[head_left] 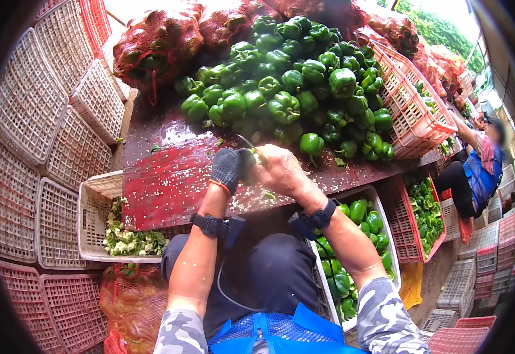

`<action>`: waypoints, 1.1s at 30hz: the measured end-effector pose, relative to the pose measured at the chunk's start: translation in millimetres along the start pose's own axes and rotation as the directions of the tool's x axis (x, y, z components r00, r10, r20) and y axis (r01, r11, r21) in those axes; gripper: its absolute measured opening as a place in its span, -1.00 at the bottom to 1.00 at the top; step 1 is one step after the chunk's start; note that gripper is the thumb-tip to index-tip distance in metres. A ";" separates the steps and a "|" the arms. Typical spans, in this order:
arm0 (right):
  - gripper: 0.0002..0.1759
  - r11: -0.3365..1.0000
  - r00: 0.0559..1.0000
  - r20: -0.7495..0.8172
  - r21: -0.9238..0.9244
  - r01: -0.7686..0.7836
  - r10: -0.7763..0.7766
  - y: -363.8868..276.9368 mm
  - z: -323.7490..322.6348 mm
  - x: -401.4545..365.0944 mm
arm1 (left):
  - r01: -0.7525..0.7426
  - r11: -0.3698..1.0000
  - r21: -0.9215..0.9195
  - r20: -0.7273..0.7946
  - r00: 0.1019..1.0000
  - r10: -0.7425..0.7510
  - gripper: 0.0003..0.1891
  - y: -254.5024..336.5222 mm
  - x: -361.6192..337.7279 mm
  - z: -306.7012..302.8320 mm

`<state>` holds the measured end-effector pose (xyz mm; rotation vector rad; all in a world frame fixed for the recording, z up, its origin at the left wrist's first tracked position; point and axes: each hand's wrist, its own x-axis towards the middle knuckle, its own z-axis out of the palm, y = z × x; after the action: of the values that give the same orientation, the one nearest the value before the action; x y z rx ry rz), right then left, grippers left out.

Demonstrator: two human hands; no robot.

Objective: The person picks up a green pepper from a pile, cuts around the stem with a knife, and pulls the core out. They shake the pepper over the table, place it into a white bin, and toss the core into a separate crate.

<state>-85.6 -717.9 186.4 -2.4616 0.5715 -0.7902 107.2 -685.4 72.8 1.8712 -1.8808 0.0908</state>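
Note:
My left hand (226, 166), in a dark knitted glove, is closed around a dark green bell pepper (247, 164), mostly hidden and blurred. My bare right hand (278, 171) presses against it from the right, fingers curled. A thin curved blade (245, 140) sticks out from the right hand's fingertips; its handle is hidden. Both hands are over the near part of the dark red table (169, 171), which is strewn with pale seeds. Beyond them rises a large heap of green bell peppers (284, 106). One loose pepper (311, 144) lies at the heap's near edge.
At left, a crate (86, 230) contains pepper cores (130, 236). Right of my knees, another crate (394, 253) holds peppers. Stacked crates (30, 94) line the left side. Full red mesh sacks (157, 50) stand behind. A co-worker in a blue vest (481, 177) sits at right.

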 end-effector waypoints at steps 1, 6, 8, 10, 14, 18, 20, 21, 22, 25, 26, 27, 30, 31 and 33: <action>-0.72 1.000 1.000 -0.024 -0.015 0.000 -0.001 2.7 2.7 0.8 | 0.082 0.995 -0.056 -0.080 0.993 -0.086 -0.79 -1.1 1.5 2.1; -0.73 0.999 0.992 -0.121 -0.047 0.015 -0.021 11.2 18.5 5.0 | 0.249 0.968 -0.011 -0.079 0.965 -0.249 -0.74 16.5 -0.1 -2.6; -0.76 0.998 0.992 -0.130 -0.057 -0.014 0.006 8.5 19.6 7.3 | 0.375 0.926 -0.032 -0.092 0.922 -0.376 -0.70 24.8 -2.5 -13.9; -0.77 0.998 0.990 -0.138 -0.062 -0.027 0.018 6.0 22.3 10.0 | 0.412 0.910 -0.044 -0.102 0.905 -0.414 -0.68 31.6 -1.3 -21.2; -0.79 0.994 0.986 -0.163 -0.095 -0.049 0.033 7.5 27.2 11.9 | 0.470 0.882 -0.017 -0.076 0.879 -0.470 -0.72 31.7 2.8 -22.4; -0.82 0.994 0.976 -0.216 -0.098 -0.038 0.016 7.3 33.5 11.0 | 0.444 0.892 0.079 -0.072 0.896 -0.439 -0.69 25.3 3.0 -13.7; -0.81 0.993 0.971 -0.231 -0.089 -0.082 0.060 7.1 35.5 12.0 | 0.531 0.847 0.001 -0.072 0.845 -0.530 -0.69 29.7 5.5 -20.5; -0.81 0.993 0.971 -0.230 -0.087 -0.083 0.061 7.0 36.6 12.2 | 0.568 0.823 0.032 -0.040 0.823 -0.566 -0.69 31.9 6.6 -24.0; -0.79 0.995 0.961 -0.261 -0.007 -0.100 0.095 5.4 36.3 13.4 | 0.568 0.823 0.032 -0.040 0.823 -0.566 -0.69 30.1 6.5 -22.1; -0.76 0.979 0.960 -0.228 0.158 -0.129 0.164 -3.3 25.0 15.8 | 0.522 0.597 -0.610 0.030 0.768 -0.640 -0.70 3.6 6.0 2.7; -0.74 0.960 0.966 -0.169 0.236 -0.153 0.195 -4.6 17.9 15.0 | 0.523 0.597 -0.608 0.030 0.767 -0.641 -0.70 0.2 3.9 -2.7; -0.72 0.961 0.973 -0.081 0.190 -0.199 0.217 0.7 13.7 13.0 | 0.396 0.678 -0.620 -0.016 0.857 -0.515 -0.65 -2.7 2.1 -7.8; -0.70 0.998 0.993 -0.114 -0.059 0.013 -0.019 -10.1 4.8 12.1 | 0.291 0.314 -0.904 0.198 0.934 -0.298 -0.69 11.8 -6.7 -46.9; -0.64 0.996 0.999 -0.051 -0.086 0.000 -0.005 -4.0 8.0 9.6 | 0.134 0.655 -0.744 0.047 0.988 -0.150 -0.75 19.0 -8.6 -63.3; -0.63 0.995 0.999 -0.015 -0.098 0.036 -0.038 -3.3 9.2 7.3 | -0.172 0.960 -0.223 -0.038 0.985 0.168 -0.87 17.9 -7.3 -70.5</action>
<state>-73.7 -716.2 184.8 -2.5635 0.5848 -0.8161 109.9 -651.0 137.3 1.5524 -1.9472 -0.0476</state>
